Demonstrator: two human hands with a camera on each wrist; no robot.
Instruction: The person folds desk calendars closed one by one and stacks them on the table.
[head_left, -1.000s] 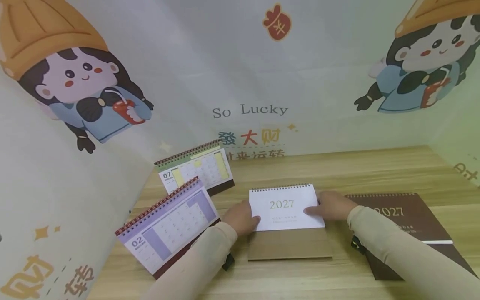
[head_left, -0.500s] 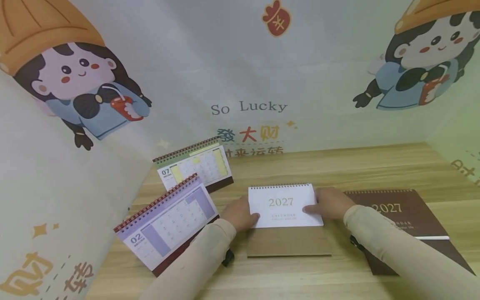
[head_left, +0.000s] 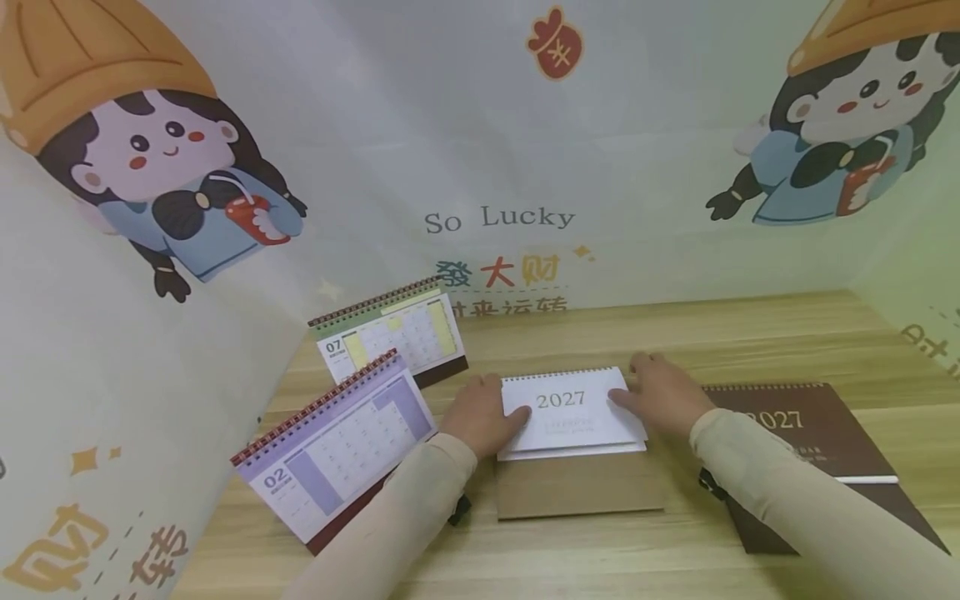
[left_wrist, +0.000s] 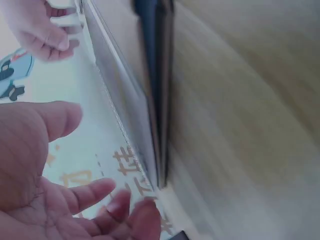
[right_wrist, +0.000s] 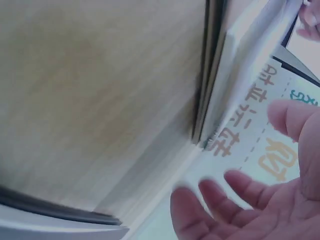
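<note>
A white desk calendar printed 2027, with spiral binding along its top, lies at the table's middle on its brown card stand. The lower edge of its front page sits slightly apart from the sheet beneath. My left hand is at its left side, thumb reaching toward the front page; my right hand is by its right edge. Both wrist views show loosely bent fingers with gaps to the calendar: the left hand beside its edge, the right hand beside its pages. Neither grips anything.
A purple calendar marked 02 stands at the left, before a green and yellow one marked 07. Partly under my right forearm is a brown 2027 calendar with a white strip. A printed cloth backdrop surrounds the wooden table.
Both hands have loosened from the calendar's sides, their fingers now showing apart from it. The front page's lower edge has shifted off the sheets below. The other calendars have not moved.
</note>
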